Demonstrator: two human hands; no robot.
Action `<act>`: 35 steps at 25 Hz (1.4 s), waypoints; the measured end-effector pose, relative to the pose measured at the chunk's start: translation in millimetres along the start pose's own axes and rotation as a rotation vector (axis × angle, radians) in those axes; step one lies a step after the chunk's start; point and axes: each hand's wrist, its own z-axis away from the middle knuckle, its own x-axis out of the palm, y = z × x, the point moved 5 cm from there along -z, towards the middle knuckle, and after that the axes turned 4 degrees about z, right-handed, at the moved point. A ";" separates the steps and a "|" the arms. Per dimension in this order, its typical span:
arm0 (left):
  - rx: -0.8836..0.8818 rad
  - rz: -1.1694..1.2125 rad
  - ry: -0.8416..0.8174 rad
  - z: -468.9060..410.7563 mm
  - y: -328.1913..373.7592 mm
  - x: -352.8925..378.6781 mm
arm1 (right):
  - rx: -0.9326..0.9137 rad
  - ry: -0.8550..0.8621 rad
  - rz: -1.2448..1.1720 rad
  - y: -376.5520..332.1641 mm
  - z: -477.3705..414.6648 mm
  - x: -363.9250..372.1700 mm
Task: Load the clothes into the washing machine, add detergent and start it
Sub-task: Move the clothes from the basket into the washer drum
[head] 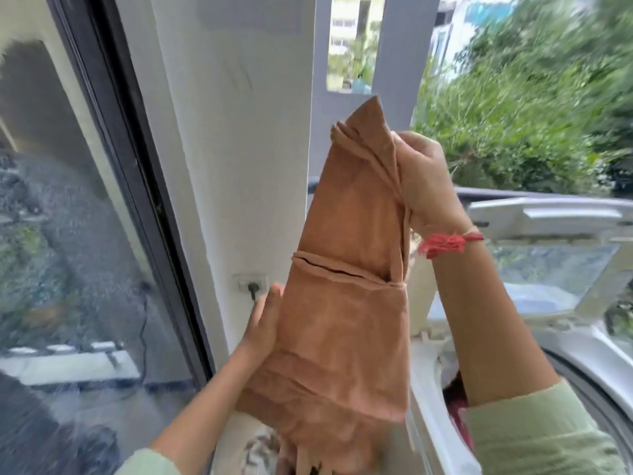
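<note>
Loading under way: right hand (424,176) grips the tan-brown cloth garment (346,303), raised beside the open white top-loading washing machine (582,354); left hand (263,320), fingers straight, steadies it; red clothing (455,399) already inside; detergent and start remain.

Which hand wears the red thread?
The right hand, gripping the top of the brown garment, has red thread at its wrist; the left hand, lower against its side, has none.

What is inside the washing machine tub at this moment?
Some red cloth shows in the washing machine, beside the right forearm. The brown garment and that arm cover the rest.
</note>
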 end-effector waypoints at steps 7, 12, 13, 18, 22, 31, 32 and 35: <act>-0.105 -0.292 0.074 2.0 -28.8 -36.6 | 0.375 -0.184 -0.266 73.4 24.9 -8.7; 0.146 -0.452 0.223 -0.1 12.4 -47.5 | 0.376 -0.678 0.120 119.6 93.6 -4.3; 0.211 -0.487 0.195 -3.0 22.4 -43.2 | 0.375 -0.641 0.168 125.8 99.2 -2.2; 0.312 -0.538 0.179 -11.7 43.4 -1.8 | 0.322 -0.425 -0.408 116.7 121.3 35.5; 0.250 -0.469 0.391 -11.4 46.6 5.5 | 0.199 -0.535 -0.403 103.5 140.5 59.3; 0.283 -0.529 0.426 -8.6 69.4 -0.1 | 0.295 -0.397 -0.196 122.5 132.3 53.7; 0.288 -0.544 0.380 -10.0 69.1 2.8 | 0.313 -0.471 -0.226 118.9 133.5 59.2; 0.312 -0.641 0.304 -10.2 70.2 8.1 | 0.293 -0.421 -0.263 113.4 135.9 70.1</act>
